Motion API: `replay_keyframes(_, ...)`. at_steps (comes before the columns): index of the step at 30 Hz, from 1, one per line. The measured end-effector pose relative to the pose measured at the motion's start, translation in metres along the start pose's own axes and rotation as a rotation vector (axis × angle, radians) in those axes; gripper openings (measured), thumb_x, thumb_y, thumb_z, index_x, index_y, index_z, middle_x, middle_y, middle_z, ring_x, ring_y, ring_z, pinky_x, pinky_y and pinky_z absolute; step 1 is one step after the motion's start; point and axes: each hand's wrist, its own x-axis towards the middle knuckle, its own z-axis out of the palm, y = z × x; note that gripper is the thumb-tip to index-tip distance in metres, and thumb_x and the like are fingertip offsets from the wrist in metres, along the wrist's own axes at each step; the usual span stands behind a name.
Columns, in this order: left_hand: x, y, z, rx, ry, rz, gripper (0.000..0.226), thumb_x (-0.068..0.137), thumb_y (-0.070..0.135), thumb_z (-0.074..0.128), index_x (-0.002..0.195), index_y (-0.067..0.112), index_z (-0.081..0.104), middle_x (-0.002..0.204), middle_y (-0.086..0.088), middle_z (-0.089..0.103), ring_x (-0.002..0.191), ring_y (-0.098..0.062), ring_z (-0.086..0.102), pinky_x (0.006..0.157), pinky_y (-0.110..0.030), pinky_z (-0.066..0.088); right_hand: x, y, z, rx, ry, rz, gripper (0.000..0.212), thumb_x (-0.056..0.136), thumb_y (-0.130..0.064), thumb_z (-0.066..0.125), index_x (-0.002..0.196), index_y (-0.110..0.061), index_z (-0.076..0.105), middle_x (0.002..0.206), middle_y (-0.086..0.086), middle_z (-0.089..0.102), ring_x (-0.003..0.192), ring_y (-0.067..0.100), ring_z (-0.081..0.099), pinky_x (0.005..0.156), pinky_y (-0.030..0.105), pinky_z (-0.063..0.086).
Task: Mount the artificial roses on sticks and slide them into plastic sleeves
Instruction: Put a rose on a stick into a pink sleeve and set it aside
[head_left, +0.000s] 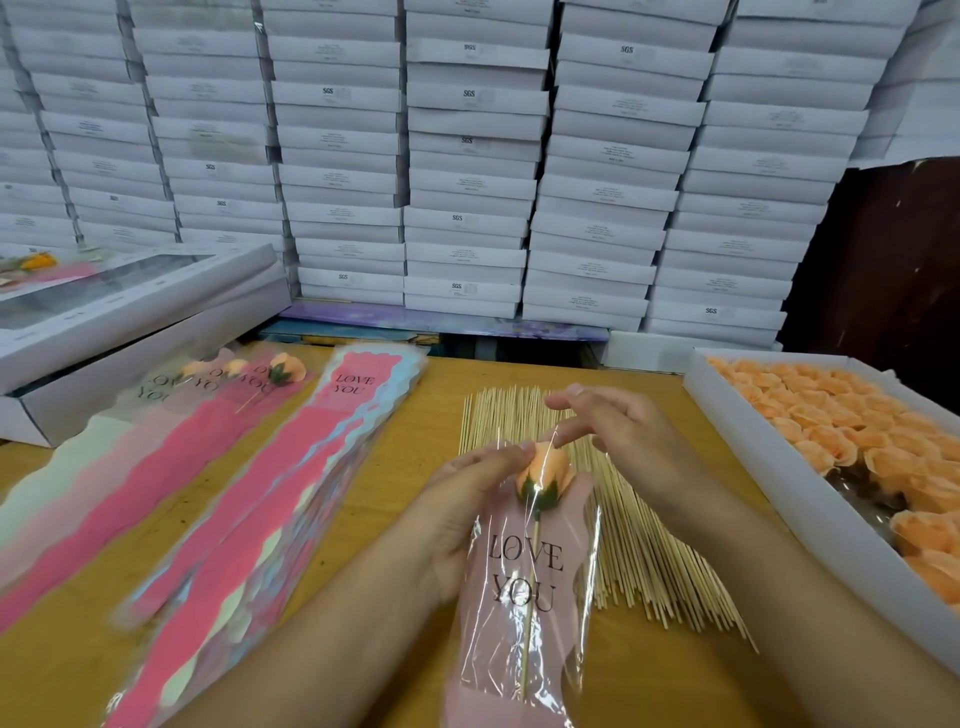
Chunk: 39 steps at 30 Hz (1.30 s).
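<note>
Fingers (511, 453) of left hand (470, 512) curled round clear plastic sleeve (524, 587) printed "LOVE YOU", pinching near peach artificial rose (545, 470) inside. Rose mounted on thin wooden stick (530, 618), upright within sleeve, at centre of head view. Right hand (618, 434) at 1 o'clock from rose, fingers straight and relaxed, index tip touching sleeve top just beside bloom, gripping nothing. Pile of bare wooden skewers (639, 545) spread on yellow wooden table (447, 410) under and behind both hands. At 3 o'clock, white shallow box (810, 499) filled with peach rose heads (852, 426). At 9 o'clock, stack of pink empty sleeves (291, 483); at 10 o'clock, finished sleeved roses (280, 370) lying flat. At 12 o'clock, wall of stacked white cartons (467, 171).
</note>
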Motion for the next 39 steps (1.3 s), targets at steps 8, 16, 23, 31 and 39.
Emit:
replay_keyframes(8, -0.001, 0.000, -0.001, 0.032, -0.013, 0.011, 0.069, 0.064, 0.021, 0.084, 0.127, 0.005, 0.060, 0.084, -0.009, 0.078, 0.060, -0.017, 0.074, 0.044, -0.025, 0.053, -0.004, 0.001, 0.001, -0.020, -0.075, 0.003, 0.030, 0.101, -0.047, 0.042, 0.105, -0.034, 0.068, 0.073, -0.008, 0.073, 0.101, -0.002, 0.063, 0.100, 0.032, 0.038)
replay_keyframes(16, 0.004, -0.002, -0.004, 0.074, 0.003, 0.055, 0.065, 0.064, 0.021, 0.083, 0.125, 0.011, 0.063, 0.092, -0.003, 0.079, 0.075, -0.010, 0.074, 0.067, -0.031, 0.055, -0.007, 0.000, 0.003, -0.024, -0.141, 0.020, 0.051, 0.081, -0.075, 0.045, 0.107, -0.038, 0.069, 0.090, -0.002, 0.076, 0.106, 0.004, 0.065, 0.089, 0.028, 0.038)
replay_keyframes(23, 0.010, -0.001, -0.005, -0.064, 0.006, 0.071, 0.072, 0.068, 0.010, 0.079, 0.135, 0.001, 0.054, 0.097, -0.015, 0.077, 0.077, -0.024, 0.074, 0.073, -0.037, 0.056, -0.010, 0.000, 0.001, -0.025, -0.258, 0.085, 0.057, 0.081, -0.071, 0.042, 0.120, -0.037, 0.064, 0.101, -0.015, 0.076, 0.117, -0.004, 0.056, 0.104, 0.035, 0.033)
replay_keyframes(31, 0.012, 0.003, -0.007, -0.098, -0.004, 0.104, 0.049, 0.071, 0.014, 0.075, 0.118, 0.000, 0.067, 0.099, -0.010, 0.078, 0.080, -0.018, 0.074, 0.080, -0.038, 0.060, -0.026, 0.008, 0.003, 0.195, 0.074, 0.169, 0.072, 0.069, -0.065, 0.070, 0.132, -0.037, 0.051, 0.128, -0.010, 0.061, 0.116, 0.013, 0.062, 0.100, 0.042, 0.052)
replay_keyframes(39, 0.013, 0.004, -0.004, -0.177, 0.030, 0.101, 0.029, 0.092, 0.010, 0.064, 0.118, 0.001, 0.067, 0.094, -0.010, 0.072, 0.073, -0.022, 0.066, 0.069, -0.034, 0.057, -0.058, 0.034, 0.016, 0.506, -0.407, 0.484, 0.046, 0.073, -0.028, 0.085, 0.111, -0.006, 0.071, 0.112, 0.019, 0.073, 0.099, 0.031, 0.072, 0.079, 0.037, 0.059)
